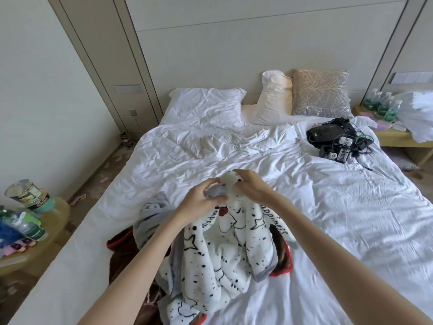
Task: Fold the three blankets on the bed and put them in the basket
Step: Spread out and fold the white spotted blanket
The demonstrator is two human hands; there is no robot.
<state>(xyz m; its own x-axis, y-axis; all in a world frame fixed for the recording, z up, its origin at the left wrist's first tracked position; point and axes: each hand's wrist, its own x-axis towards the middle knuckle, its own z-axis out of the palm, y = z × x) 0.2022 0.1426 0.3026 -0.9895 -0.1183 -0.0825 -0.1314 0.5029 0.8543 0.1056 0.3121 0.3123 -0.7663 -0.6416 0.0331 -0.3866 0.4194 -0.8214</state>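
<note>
- White-sheeted bed (328, 207) filling most of the view, headboard wall behind, bedside tables at either side.
- Left hand (199, 202) closed on an upper edge of the white spotted blanket (218, 254), fingers curled into the fabric.
- Right hand (250, 186) closed on the same edge just beside the left, thumb and fingers pinching a bunched corner; dark nail polish visible on one finger.
- Both hands nearly touching, raised above the mattress, both arms extended forward.
- White spotted blanket hanging from the two grips in loose folds, lower part resting on the near end of the bed; black star outlines and lettering on the fleece, grey border along one edge.
- Grey blanket (152, 212) crumpled just left of the hands, partly under the white one.
- Brown blanket (119, 249) with red trim lying beneath both, showing at left and right of the pile.
- Basket not in view.
- Black electronic gear with cables (337, 139) on the far right of the mattress, well apart from the pile.
- White pillows (206, 104) and a grey patterned cushion (321, 92) against the headboard.
- Bottles (382, 104) on the right bedside table; cans and bottles (25, 198) on the left one.
</note>
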